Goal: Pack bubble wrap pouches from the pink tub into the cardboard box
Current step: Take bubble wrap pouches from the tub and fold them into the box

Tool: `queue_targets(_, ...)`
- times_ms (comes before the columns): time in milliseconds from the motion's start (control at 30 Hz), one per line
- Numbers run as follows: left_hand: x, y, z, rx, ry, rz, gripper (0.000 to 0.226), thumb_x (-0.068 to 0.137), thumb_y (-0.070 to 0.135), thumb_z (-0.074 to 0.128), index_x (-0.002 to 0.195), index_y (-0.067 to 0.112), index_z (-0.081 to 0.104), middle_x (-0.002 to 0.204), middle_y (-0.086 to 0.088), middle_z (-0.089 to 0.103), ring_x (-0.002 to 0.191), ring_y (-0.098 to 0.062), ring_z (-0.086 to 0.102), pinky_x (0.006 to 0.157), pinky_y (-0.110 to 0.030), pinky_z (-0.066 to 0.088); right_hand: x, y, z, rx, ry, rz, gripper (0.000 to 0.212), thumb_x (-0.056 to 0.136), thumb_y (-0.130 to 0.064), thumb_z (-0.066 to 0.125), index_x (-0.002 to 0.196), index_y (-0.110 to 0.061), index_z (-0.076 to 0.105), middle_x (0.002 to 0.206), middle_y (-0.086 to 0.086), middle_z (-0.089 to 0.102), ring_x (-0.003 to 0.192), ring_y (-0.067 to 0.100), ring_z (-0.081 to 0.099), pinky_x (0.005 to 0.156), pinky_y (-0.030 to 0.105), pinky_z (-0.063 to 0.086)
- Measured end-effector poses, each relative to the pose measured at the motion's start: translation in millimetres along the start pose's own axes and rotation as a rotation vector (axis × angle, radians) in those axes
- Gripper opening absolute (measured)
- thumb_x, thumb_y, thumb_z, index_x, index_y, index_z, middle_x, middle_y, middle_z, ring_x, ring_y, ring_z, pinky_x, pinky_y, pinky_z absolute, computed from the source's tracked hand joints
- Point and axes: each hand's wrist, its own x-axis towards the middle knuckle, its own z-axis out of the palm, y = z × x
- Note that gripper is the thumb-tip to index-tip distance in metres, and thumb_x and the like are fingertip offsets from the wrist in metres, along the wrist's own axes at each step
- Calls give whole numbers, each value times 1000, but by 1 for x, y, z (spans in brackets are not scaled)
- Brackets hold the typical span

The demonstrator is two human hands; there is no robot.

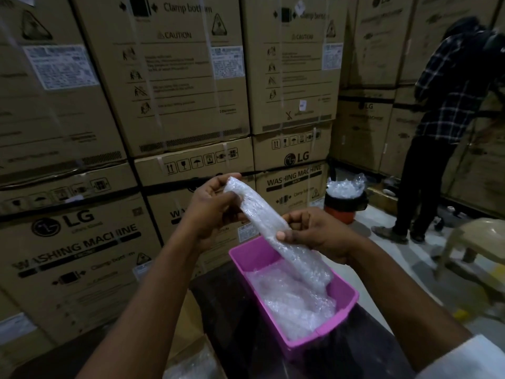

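We lose the cardboard box (191, 362) at the bottom edge, its inside barely visible; the pouch's (273, 222) lower end hides behind our right hand (314, 236); the bystander (448, 127) is blurred and cropped.

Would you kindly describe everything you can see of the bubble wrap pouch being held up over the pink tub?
The bubble wrap pouch is a long, narrow piece of clear, bubbled plastic, slightly crumpled. It slants from upper left down to lower right. The left hand pinches its upper end; the right hand grips it lower down. Its lower end hangs into the pink tub, where it reaches the other bubble wrap lying inside.
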Motion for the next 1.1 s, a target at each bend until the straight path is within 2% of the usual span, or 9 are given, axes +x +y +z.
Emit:
queue_targets(67, 1, -3, 1, -54, 60, 0, 42, 86, -10, 52, 121, 12, 57, 109, -13, 63, 83, -21, 69, 60, -25, 57, 0, 0, 2, 35, 18, -19, 31, 83, -2, 66, 114, -1, 61, 92, 13, 71, 81, 22, 67, 70, 29, 57)
queue_targets(200, 5, -12, 3, -30, 134, 35, 47, 85, -12, 55, 126, 11, 52, 118, -13, 58, 97, -28, 66, 64, -28, 59, -1, -3, 6, 154, 53, -72, 52, 76, -5, 70, 121, -21, 51, 80, 11, 71, 72, 28, 66, 62, 37, 56)
queue_targets(433, 10, -20, 7, 61, 203, 52, 46, 84, -14, 55, 120, 13, 50, 123, -15, 55, 97, -27, 64, 56, -23, 56, -8, -5, 9, 120, 55, -174, 51, 73, -7, 71, 119, -19, 53, 99, 17, 72, 91, 35, 68, 76, 43, 58)
queue_targets(500, 7, -26, 11, 140, 176, 42, 37, 84, -13, 56, 113, 11, 54, 119, -16, 57, 92, -26, 65, 58, -25, 57, -9, -5, 10, 115, 67, -224, 55, 75, -6, 70, 123, -24, 51, 104, 20, 71, 99, 38, 67, 82, 47, 56)
queue_targets(700, -3, -38, 15, 189, -62, -34, 15, 91, -1, 55, 103, 0, 64, 90, -14, 69, 64, -15, 63, 59, -22, 54, -8, -14, 12, 65, 150, -345, 43, 73, -13, 69, 114, -21, 58, 105, 3, 73, 100, 20, 69, 81, 31, 58)
queue_targets(867, -9, -39, 15, 364, -238, 78, 23, 96, 6, 44, 96, 15, 65, 90, -4, 66, 72, -10, 60, 64, -18, 50, -7, -15, 14, 167, 284, -404, 38, 70, -11, 69, 107, -16, 60, 99, -4, 74, 97, 13, 69, 74, 25, 57)
queue_targets(967, -15, -42, 17, 374, -363, 122, 27, 91, 14, 50, 116, 13, 60, 111, -5, 65, 99, -14, 64, 86, -24, 53, -5, -16, 15, 196, 375, -446, 36, 69, -11, 70, 103, -16, 60, 94, -5, 74, 92, 10, 70, 73, 24, 57)
queue_targets(1033, -19, -48, 22, 289, -372, 109, 33, 91, 12, 55, 124, 11, 54, 116, -6, 66, 108, -18, 64, 93, -31, 52, -3, -18, 16, 217, 428, -479, 35, 69, -10, 70, 101, -16, 59, 90, -2, 74, 88, 10, 70, 70, 23, 57)
queue_targets(1100, -25, -55, 28, 302, -297, 119, 25, 93, 6, 56, 116, 15, 57, 110, -5, 69, 103, -16, 67, 87, -28, 54, -1, -20, 16, 220, 482, -515, 34, 72, -5, 71, 101, -18, 59, 85, 0, 73, 83, 12, 71, 68, 23, 57)
